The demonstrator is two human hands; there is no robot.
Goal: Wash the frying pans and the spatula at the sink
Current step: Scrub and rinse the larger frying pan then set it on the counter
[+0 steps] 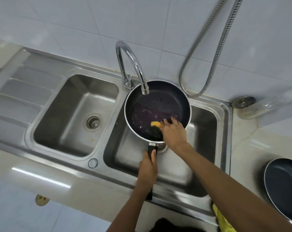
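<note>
Scrubbing appears to be the step in hand. The pan (158,101) is at centre frame, held over the right basin of the sink (207,124), directly under the spout of the faucet (133,64). The left grip (148,166) is wrapped around the black handle (152,149), with the thumb laid along its top. The right grip (173,133) pinches a yellow-and-green sponge (156,125) in curled fingers and presses it onto the pan floor near the front rim. Purple residue (147,114) covers the lower half of the pan floor; the upper half looks mostly clean.

Handling: the pan is rigid and probably of moderate weight. It is carried from the handle alone, so the load falls on the left wrist. A wet, soapy coating is likely slippery. Take hold on the handle, close to the pan body, not on the rim. The sponge is soft and compresses; hold it by its sides.

A second pan (286,183) rests on the counter (242,139) at lower right, well apart from the sink. The spatula is not in view. Whether water is running cannot be told.

Progress estimate: early. One pan is under scrub; one pan and the spatula are pending.
</note>
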